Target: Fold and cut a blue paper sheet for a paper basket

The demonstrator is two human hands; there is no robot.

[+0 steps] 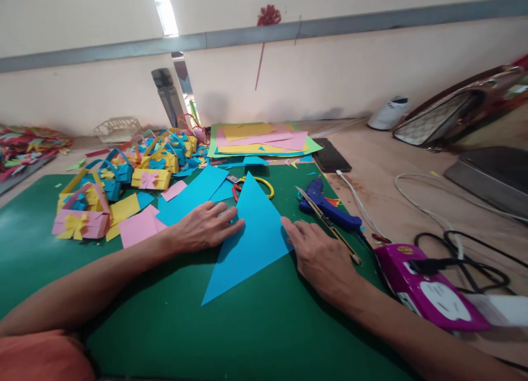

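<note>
A blue paper sheet folded into a triangle (251,235) lies on the green cutting mat (185,326). My left hand (204,226) lies flat on the mat, fingertips pressing the triangle's left edge. My right hand (319,257) rests on the mat at the triangle's right edge, fingertips touching the paper. Neither hand grips anything. A utility knife (328,222) lies just right of my right hand, over a blue glue gun (328,208).
Yellow-handled scissors (253,184) lie behind the triangle. Several small paper baskets (124,177) and loose coloured sheets (138,224) sit at left. A paper stack (259,139), phone (331,155), purple power strip (429,290) and cables (437,216) lie at back and right.
</note>
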